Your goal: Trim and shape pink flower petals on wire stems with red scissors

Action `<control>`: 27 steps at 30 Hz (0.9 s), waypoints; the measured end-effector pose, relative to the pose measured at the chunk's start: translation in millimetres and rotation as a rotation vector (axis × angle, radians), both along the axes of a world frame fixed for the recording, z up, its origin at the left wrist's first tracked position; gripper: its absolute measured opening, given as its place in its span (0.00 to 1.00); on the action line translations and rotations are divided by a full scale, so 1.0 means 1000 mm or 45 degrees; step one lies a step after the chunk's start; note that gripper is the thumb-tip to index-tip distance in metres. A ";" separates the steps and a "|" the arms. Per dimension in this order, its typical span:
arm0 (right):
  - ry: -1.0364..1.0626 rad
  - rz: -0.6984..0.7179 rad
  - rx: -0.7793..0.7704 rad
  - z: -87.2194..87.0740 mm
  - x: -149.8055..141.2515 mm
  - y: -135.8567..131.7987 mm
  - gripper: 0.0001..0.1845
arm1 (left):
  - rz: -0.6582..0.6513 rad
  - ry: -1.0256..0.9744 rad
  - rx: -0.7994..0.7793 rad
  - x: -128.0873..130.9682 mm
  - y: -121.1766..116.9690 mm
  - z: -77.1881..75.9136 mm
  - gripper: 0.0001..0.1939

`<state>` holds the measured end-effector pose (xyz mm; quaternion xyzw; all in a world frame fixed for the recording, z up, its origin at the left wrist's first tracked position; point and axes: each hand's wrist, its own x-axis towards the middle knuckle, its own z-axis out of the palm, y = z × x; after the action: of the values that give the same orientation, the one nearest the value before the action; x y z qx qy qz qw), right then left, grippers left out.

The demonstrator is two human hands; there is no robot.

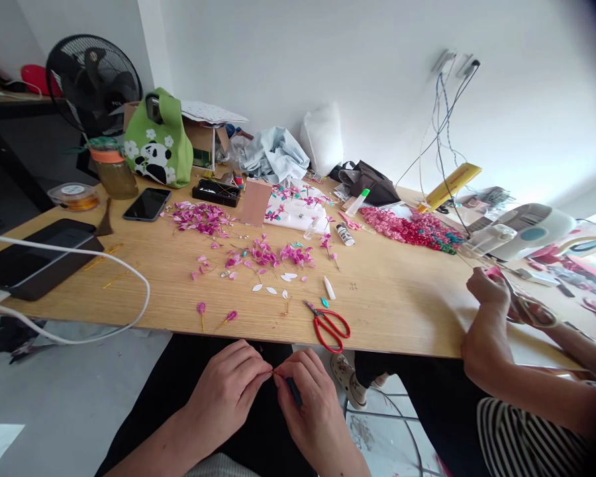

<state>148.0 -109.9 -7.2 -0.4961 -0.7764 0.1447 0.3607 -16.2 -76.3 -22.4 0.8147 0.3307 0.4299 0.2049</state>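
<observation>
Below the table's near edge, over my lap, my left hand [231,387] and my right hand [305,404] meet fingertip to fingertip. Both are closed in a pinch on a thin wire piece [274,373] with a reddish tip. My right hand also holds a dark slim tool [294,391] against its palm. Red-handled scissors [330,326] lie on the wooden table [402,311] just above my hands. Pink beaded petals [263,255] and a few white petals [278,283] are scattered in the table's middle.
A seated co-worker in a striped top works at the right with scissors in hand [496,298]. A tablet [34,255] with a white cable, a phone [148,203], a green panda bag [157,142], a fan [94,79] and a pile of red beadwork [407,228] are about.
</observation>
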 end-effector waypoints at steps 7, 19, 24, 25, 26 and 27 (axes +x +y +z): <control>-0.085 0.015 0.051 0.001 0.001 -0.007 0.08 | -0.032 -0.042 0.024 -0.003 -0.001 0.003 0.08; -0.112 0.014 0.197 0.008 -0.001 -0.011 0.09 | -0.087 -0.031 0.120 -0.006 -0.004 0.011 0.09; -0.100 0.058 0.199 0.010 -0.002 -0.011 0.09 | -0.119 -0.056 0.139 -0.006 -0.006 0.009 0.10; -0.095 0.060 0.205 0.010 -0.002 -0.011 0.09 | -0.119 -0.063 0.144 -0.006 -0.007 0.009 0.11; -0.090 0.057 0.212 0.011 -0.002 -0.011 0.10 | -0.118 -0.068 0.150 -0.006 -0.008 0.008 0.11; -0.087 0.054 0.220 0.011 -0.003 -0.011 0.10 | -0.120 -0.068 0.155 -0.006 -0.008 0.008 0.11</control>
<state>145.3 -121.4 4.1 -0.4511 -0.8082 0.0677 0.3726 -22.4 -84.4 -14.6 0.8286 0.2597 0.4606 0.1839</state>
